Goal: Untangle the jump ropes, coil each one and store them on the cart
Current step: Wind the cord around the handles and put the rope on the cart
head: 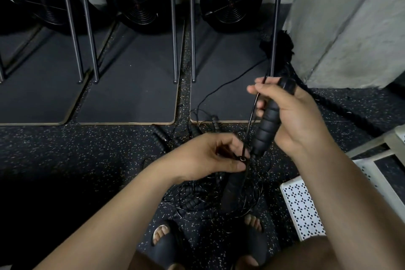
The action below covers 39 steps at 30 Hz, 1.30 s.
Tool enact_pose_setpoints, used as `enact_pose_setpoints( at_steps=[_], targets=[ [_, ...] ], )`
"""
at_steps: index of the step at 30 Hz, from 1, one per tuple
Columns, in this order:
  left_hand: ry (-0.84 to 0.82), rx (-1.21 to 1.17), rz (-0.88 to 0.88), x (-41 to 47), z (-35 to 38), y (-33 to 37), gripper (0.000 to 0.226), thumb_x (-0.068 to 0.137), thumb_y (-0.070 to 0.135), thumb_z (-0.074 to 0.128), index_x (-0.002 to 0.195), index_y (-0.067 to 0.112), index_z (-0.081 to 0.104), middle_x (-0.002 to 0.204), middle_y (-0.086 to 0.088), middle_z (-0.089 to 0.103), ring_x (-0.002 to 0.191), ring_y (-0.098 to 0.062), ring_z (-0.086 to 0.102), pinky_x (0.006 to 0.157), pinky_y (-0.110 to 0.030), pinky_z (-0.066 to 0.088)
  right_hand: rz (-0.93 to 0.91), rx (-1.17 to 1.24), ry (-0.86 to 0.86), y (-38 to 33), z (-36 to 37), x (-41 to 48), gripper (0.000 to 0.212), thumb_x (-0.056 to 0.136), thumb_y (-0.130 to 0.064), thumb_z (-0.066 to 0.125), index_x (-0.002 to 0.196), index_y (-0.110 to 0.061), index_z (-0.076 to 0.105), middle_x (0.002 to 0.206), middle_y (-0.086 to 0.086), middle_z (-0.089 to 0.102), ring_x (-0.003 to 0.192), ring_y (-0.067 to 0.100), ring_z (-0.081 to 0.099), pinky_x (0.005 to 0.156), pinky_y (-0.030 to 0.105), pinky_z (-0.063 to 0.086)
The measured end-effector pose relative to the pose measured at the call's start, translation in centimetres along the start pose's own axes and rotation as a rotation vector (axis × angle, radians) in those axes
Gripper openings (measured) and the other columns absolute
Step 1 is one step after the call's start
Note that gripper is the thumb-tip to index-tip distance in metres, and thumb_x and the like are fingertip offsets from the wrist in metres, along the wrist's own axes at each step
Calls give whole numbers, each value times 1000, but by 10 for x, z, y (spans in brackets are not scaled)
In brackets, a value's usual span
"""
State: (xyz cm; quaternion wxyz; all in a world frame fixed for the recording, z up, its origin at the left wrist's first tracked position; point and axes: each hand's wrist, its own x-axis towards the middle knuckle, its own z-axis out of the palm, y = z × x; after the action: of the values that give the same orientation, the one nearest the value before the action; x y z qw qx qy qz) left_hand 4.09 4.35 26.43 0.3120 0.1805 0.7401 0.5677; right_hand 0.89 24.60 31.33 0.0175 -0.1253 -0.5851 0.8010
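While the right hand (pixel 293 120) was closed around a ribbed black handle (pixel 266 129), its fingertips also pinched the thin cord (pixel 254 105) running up beside it. The left hand (pixel 206 158) had its thumb and fingers shut on the cord where it met a small ring at the handle's lower end. I judged the handle light and rigid, with ridges that made a sure hold, so it was the right place to take each rope. The cord looked wiry and springy, slick, likely to kink or snap back into loops if let go. The remaining tangle of ropes (pixel 210 199) lay on the speckled floor (pixel 87 160) just ahead of the sandalled feet, with more handles scattered at its far edge. Open floor lay to the left. To the right, the white perforated cart (pixel 302 210) stood near, its corner a snag for trailing cord, and the metal rack legs (pixel 174 50) beyond could catch a swung loop.
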Motion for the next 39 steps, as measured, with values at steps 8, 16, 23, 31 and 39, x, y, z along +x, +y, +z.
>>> enact_pose_setpoints(
  at_steps=[8, 16, 23, 31, 39],
  targets=[
    [19, -130, 55, -6, -4, 7, 20, 96, 15, 80, 95, 33, 74, 122, -24, 68, 109, -22, 66, 112, -50, 49, 187, -89, 35, 13, 1, 5, 19, 94, -20, 80, 110, -12, 72, 100, 8, 82, 67, 13, 63, 55, 24, 49],
    [326, -598, 3, -8, -15, 29, 25, 98, 31, 72, 118, 17, 72, 108, -5, 65, 99, -23, 56, 77, -30, 47, 252, -269, -50, 20, 13, -12, 39, 90, -58, 79, 101, -21, 75, 91, -3, 82, 89, 20, 79, 84, 41, 63],
    [570, -656, -15, -22, -9, 36, 31, 91, 42, 82, 112, 20, 73, 105, -7, 61, 86, -28, 57, 66, -34, 44, 368, -121, -40, 19, 31, -40, 34, 72, -41, 65, 98, -20, 58, 96, 11, 55, 87, 31, 61, 82, 53, 57],
    [702, -694, -34, -26, -2, 25, 24, 100, 32, 74, 109, 10, 74, 95, -10, 65, 74, -18, 66, 54, -28, 57, 133, -94, -6, 46, 35, -67, 24, 100, -15, 73, 123, -21, 75, 118, -2, 79, 111, 16, 75, 96, 37, 59],
    [933, -733, -1, -13, -5, 26, 25, 101, 25, 69, 114, 5, 76, 115, -16, 78, 94, -19, 71, 87, -37, 59, -4, -155, -43, 56, 56, -76, 28, 100, -17, 75, 127, -24, 74, 124, -9, 77, 118, 11, 73, 110, 44, 55]
  ],
)
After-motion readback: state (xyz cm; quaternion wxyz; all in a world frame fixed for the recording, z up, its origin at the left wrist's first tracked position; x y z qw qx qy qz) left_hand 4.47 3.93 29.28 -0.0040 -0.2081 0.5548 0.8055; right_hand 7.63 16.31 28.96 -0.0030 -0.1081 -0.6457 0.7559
